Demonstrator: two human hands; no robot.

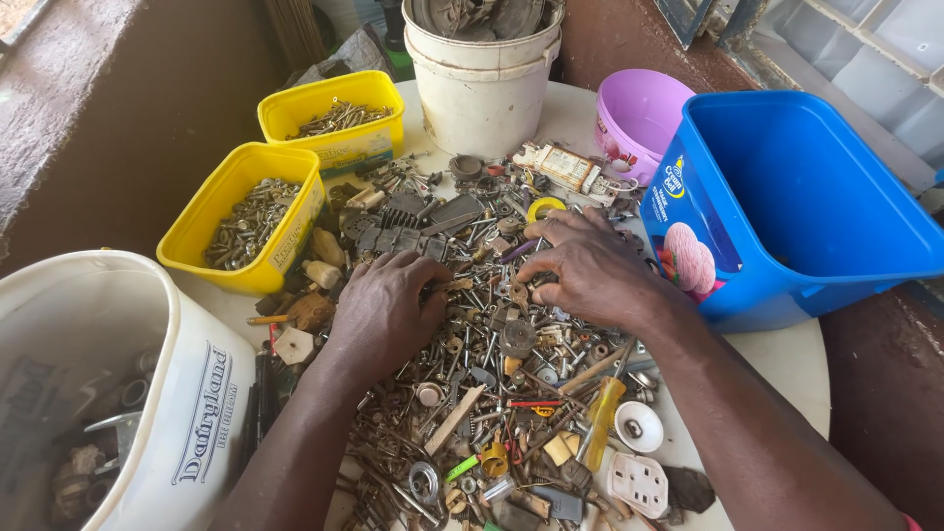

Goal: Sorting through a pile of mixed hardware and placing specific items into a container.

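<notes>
Round and white, the table top [787, 359] barely shows under the heap of screws, bolts, washers and scrap bits [482, 374] spread across its middle, with rough brown wall behind on both sides. I sit over the heap so both arms come in from below and meet at its upper part. Containers ring it within reach: two yellow tubs, the nearer one [246, 221] and the farther one [334, 118], each holding only screws, which reads to me as sorted lots kept apart from the mix. A blue tub [816, 197] stands on my right, seemingly bare inside, a pink bowl [639, 113] behind it, a white bucket [482, 84] at the far edge and another white bucket [167, 393] tipped toward me at my left.

My left hand [383, 310] lies palm down on the pile, fingers curled under and pressed among the screws; whether they pinch anything I cannot tell, since they are hidden beneath the knuckles. My right hand [590, 270] arches over the pile just across from it, fingertips bent together at a small piece near the left hand's knuckles, thumb tucked in; the piece itself is too small to name. Wrists stay low, forearms angled inward
</notes>
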